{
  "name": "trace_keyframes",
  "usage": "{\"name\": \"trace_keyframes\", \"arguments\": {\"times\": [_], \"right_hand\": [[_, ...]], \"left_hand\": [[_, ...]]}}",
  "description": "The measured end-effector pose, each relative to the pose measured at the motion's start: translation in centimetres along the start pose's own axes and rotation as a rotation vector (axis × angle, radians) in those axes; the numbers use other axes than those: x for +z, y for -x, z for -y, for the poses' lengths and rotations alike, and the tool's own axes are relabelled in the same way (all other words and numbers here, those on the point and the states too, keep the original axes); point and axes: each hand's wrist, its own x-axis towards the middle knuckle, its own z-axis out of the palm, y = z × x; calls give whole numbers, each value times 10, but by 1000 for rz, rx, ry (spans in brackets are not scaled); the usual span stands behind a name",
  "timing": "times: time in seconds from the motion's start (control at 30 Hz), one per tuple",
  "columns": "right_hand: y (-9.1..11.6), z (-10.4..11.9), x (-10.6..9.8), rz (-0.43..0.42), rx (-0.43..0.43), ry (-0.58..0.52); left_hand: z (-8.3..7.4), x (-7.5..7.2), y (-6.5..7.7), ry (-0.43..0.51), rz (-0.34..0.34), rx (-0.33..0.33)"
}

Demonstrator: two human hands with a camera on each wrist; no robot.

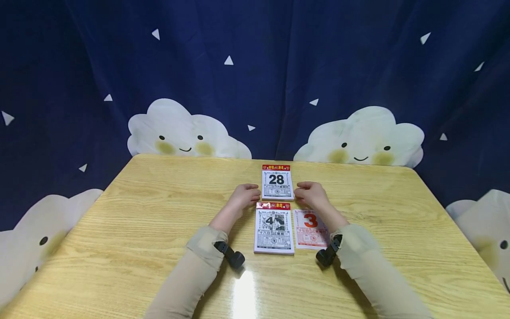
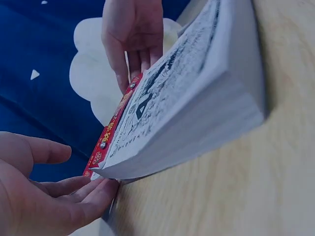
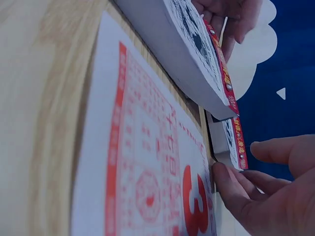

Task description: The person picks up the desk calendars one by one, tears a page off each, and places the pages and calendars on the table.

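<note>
On table, between left hand and right hand, both with fingers released, cannot tell whether touching: tear-off calendar pad dated 28. Just nearer, pad dated 4, making 2; to its right, 1 loose red 3 page. From left wrist, see 2 header rivets, indistinct from head view.

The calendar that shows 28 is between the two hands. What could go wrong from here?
The right hand reaches across the thin red 3 sheet, so a lowered arm might drag or crease that paper. The 28 calendar lies just beyond the 4 calendar; pulled toward the person, it could bump into it.
</note>
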Motion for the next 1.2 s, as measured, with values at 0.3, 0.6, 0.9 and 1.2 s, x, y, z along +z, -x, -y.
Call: {"name": "trace_keyframes", "arguments": {"times": [0.3, 0.6, 0.9, 1.2], "right_hand": [[-6, 8, 7, -34, 71, -58], [-12, 9, 12, -46, 101, -62], [-17, 14, 12, 0, 152, -123], [-18, 17, 13, 40, 167, -151]], "left_hand": [[-7, 3, -9, 133, 25, -58], [-7, 7, -16, 200, 11, -117], [7, 11, -43, 271, -19, -51], [-9, 14, -19, 282, -89, -84]]}}
